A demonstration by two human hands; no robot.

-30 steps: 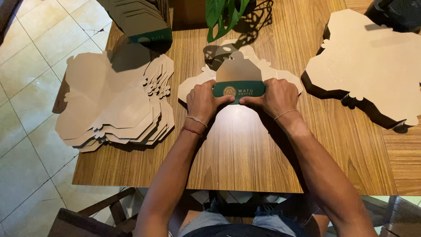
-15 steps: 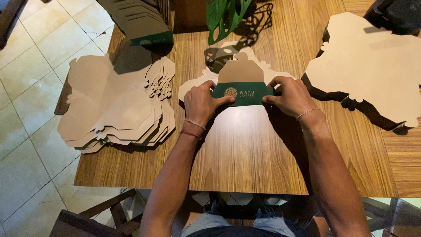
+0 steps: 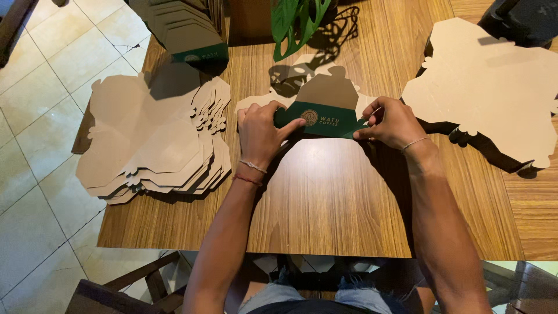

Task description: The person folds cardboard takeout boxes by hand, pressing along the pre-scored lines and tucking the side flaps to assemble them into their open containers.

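Folding a cardboard blank (image 3: 323, 110) at the middle of the wooden table (image 3: 325, 203), we press both hands against its green flap. Our left hand (image 3: 260, 131) is clamped on the flap's left end, thumb laid across the green face; our right hand (image 3: 392, 122) pinches the right end between thumb and fingertips. The blank lies flat, its tan panel rising toward 12 o'clock, where a potted plant (image 3: 296, 20) throws leaf shadows over it. At 9 o'clock a stack of blanks (image 3: 151, 139) fans out, well apart from our left hand. At 11 o'clock a row of folded boxes (image 3: 186, 29), green-edged, runs to the table's far edge. At 2 o'clock a second pile of blanks (image 3: 482, 87) lies tan side up, near our right hand.
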